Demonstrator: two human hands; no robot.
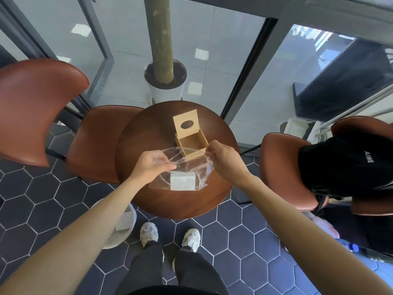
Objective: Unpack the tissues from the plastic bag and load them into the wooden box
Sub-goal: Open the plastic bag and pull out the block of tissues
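Both hands pinch the plastic bag's (187,167) mouth apart, left hand (148,165) and right hand (223,158), with the tissues (182,181) inside near the table's (148,133) front edge, closer to the left hand, wooden box (192,143) open just beyond.

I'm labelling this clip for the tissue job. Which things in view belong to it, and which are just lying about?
Part of the job: plastic bag, held open by left hand and right hand; tissues inside it; open wooden box.

Just lying about: brown chairs, potted tree, black garment, white basket, water bottle.
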